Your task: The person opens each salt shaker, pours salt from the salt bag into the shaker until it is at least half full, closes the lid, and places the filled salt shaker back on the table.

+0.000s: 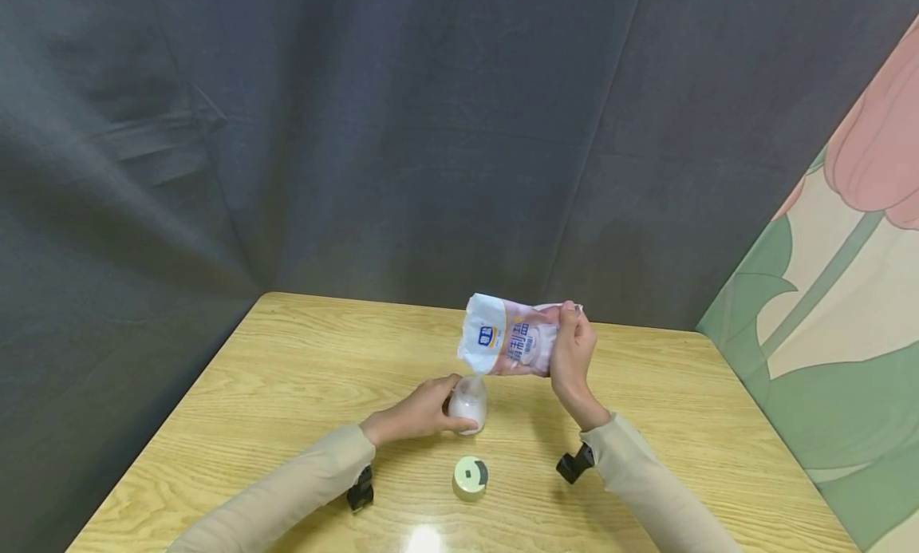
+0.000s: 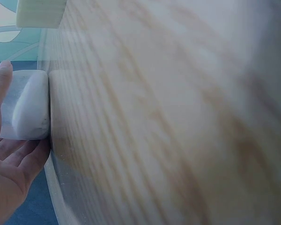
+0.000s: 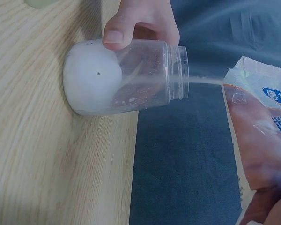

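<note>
A clear jar (image 1: 468, 404), partly filled with white salt (image 3: 91, 77), stands upright on the table. My left hand (image 1: 429, 409) grips the jar from its left side, thumb in front. Above and to the right, my right hand (image 1: 574, 353) holds a pink and white salt bag (image 1: 513, 337) tilted, its open end over the jar's mouth. In the right wrist view a thin white stream (image 3: 206, 80) runs from the bag's corner into the jar (image 3: 150, 70). The heap inside slopes to one side.
A round pale green lid (image 1: 470, 477) with a dark patch lies on the wooden table (image 1: 287, 361), nearer me than the jar. Behind the table hangs a dark grey curtain (image 1: 431, 138). A flower-patterned wall panel (image 1: 847, 337) borders the right side.
</note>
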